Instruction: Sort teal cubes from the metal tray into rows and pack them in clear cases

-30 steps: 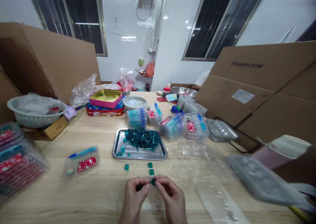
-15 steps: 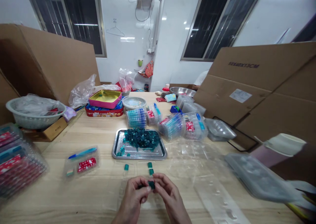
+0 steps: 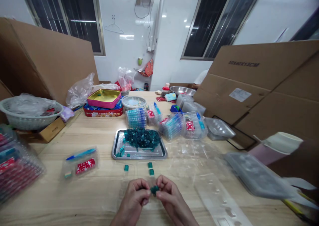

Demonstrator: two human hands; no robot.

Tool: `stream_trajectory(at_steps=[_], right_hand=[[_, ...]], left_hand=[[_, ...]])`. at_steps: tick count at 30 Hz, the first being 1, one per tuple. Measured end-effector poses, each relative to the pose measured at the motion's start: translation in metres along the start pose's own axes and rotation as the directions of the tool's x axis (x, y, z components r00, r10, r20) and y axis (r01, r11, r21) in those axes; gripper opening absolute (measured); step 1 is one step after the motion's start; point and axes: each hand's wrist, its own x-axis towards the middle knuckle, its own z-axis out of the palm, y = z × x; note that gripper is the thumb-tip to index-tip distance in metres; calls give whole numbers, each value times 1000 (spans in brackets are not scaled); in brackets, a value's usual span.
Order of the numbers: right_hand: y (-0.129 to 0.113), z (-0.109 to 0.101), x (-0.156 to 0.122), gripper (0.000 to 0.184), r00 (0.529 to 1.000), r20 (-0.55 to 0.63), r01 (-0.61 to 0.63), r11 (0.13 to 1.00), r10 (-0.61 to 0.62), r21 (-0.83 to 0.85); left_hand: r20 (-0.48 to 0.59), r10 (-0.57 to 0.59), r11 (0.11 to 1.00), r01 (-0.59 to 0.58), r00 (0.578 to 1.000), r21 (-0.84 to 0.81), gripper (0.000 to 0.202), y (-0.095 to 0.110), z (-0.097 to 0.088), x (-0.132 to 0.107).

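Low in the view, my left hand [image 3: 134, 199] and my right hand [image 3: 169, 199] meet over the wooden table [image 3: 99, 136]. Both pinch one small teal piece [image 3: 154, 189] between their fingertips. A clear plastic blister tray [image 3: 136, 182] lies flat under my hands, hard to make out. Three teal pieces sit just beyond my fingers: one to the left [image 3: 126, 167] and two stacked close together [image 3: 150, 168]. Further back stands a metal tray [image 3: 119, 149] with a heap of teal pieces [image 3: 142, 139].
Packed clear boxes [image 3: 136, 117] stand behind the metal tray. A filled blister pack [image 3: 79, 162] lies at left, a stack of packs [image 3: 15, 166] at the far left. Empty clear trays [image 3: 256, 177] lie at right. Cardboard boxes [image 3: 261, 86] flank both sides; a white basket [image 3: 28, 114] sits back left.
My hands stay together on the teal piece, turning it slightly between the fingertips. The view has shifted a little; nothing else on the table has moved.
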Motion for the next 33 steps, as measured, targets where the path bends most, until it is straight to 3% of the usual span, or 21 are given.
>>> stream_trajectory(at_steps=[2,4,7,9,11,18,22,26,29,33], right_hand=[[2,-3,2,31,999,-13,42,998,-42,-39],[1,-6,1,25,987,-19,150,963,-158,-226],[-2,-7,-5,15,933,107,338,736,-343,-587],[-5,-7,-9,6,902,214,406,571,-374,-713],[-8,-9,-11,6,892,252,419,477,-375,-773],[-23,-31,10,12,927,227,317,303,-299,-899],[-28,-30,26,16,916,341,368,104,-211,-924],[-24,-21,36,21,898,426,420,-73,-108,-904],[-24,-15,35,21,900,422,418,-58,-108,-907],[-25,-4,22,17,886,430,457,165,-176,-874]], left_hand=[[11,-12,998,12,1000,-69,16,0,-1,1],[-7,-14,994,13,1000,-106,17,-1,-1,2],[-34,-26,996,24,999,-82,18,-3,-2,2],[-45,-49,997,46,998,-54,18,-4,-1,1],[-56,-72,997,71,996,-16,20,-5,1,0],[-100,-18,1000,18,995,1,41,-1,2,0],[-178,-58,995,42,982,-92,46,-4,0,4],[-154,-100,986,77,983,-148,41,-7,-4,8],[-119,-131,976,107,984,-190,39,-6,-5,9],[-64,-111,961,90,992,-262,38,-5,-3,9]])
